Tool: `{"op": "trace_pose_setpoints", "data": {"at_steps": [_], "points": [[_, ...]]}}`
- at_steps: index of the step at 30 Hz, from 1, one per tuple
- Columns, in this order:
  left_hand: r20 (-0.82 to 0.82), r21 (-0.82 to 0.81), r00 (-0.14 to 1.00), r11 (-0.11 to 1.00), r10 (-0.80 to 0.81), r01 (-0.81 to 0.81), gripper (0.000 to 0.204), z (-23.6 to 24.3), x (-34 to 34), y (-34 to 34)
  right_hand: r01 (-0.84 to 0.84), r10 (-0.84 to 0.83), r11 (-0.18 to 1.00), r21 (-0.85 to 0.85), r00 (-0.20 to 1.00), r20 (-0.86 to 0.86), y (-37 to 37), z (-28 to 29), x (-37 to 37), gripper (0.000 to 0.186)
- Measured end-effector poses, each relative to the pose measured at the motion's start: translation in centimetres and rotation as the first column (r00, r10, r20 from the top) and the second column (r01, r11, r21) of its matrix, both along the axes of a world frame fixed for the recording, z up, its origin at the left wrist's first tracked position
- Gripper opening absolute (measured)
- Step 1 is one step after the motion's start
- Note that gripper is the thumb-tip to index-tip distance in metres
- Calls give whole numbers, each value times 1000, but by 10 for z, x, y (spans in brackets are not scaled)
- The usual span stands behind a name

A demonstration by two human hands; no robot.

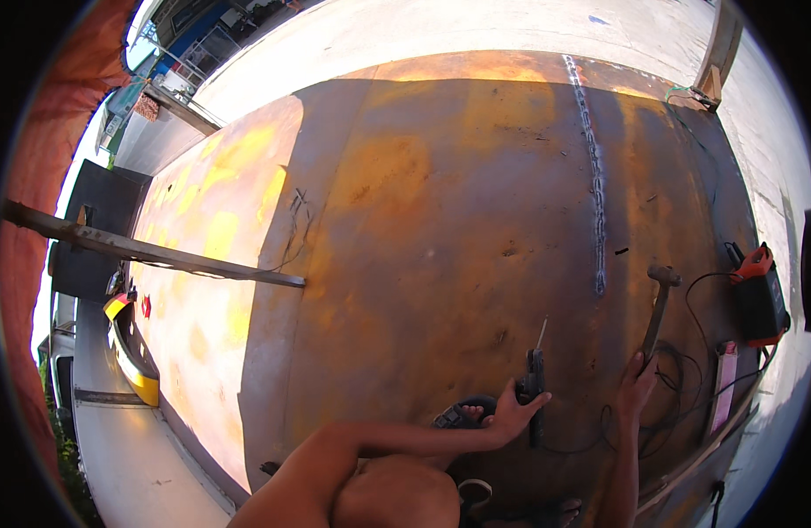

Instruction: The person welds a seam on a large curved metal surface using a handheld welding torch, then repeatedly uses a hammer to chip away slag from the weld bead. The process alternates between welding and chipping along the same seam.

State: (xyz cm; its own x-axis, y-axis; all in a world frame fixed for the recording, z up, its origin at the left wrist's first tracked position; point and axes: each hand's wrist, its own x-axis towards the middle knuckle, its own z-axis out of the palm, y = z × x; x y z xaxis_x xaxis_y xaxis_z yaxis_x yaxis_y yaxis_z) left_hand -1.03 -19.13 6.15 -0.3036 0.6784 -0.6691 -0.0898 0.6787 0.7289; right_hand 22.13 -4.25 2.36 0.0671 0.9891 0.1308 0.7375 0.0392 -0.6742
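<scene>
The left hand (pixel 511 414) grips a black welding electrode holder (pixel 534 387); the right hand (pixel 636 383) clasps a wooden-handled hammer (pixel 658 310). Both rest on the rusty steel plate (pixel 440 220), black cables (pixel 687 387) and a red-black welding machine (pixel 759 295) just beside

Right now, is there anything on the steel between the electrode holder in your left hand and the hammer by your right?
In the head view, only bare rusty plate lies between the electrode holder and the hammer; the weld seam ends farther up.

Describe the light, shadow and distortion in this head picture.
Head view: hard sunlight bleaches the concrete and lights the rusty steel plate at left; a broad shadow covers the plate's middle and right, where both hands work, left hand on the electrode holder, right hand at the hammer. Fisheye bends edges; corners black.
</scene>
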Motion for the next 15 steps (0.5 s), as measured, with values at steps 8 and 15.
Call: {"op": "trace_pose_setpoints", "data": {"at_steps": [8, 15], "points": [[-5, 3, 1000, 1000, 9, -9, 79, -5, -10, -6, -82, 147, 941, -329, 973, 179, 7, -6, -8, 55], [-25, 95, 999, 995, 20, -18, 64, -6, 10, 20, -43, 131, 959, -279, 943, 305, 11, -50, 42, 53]]}}
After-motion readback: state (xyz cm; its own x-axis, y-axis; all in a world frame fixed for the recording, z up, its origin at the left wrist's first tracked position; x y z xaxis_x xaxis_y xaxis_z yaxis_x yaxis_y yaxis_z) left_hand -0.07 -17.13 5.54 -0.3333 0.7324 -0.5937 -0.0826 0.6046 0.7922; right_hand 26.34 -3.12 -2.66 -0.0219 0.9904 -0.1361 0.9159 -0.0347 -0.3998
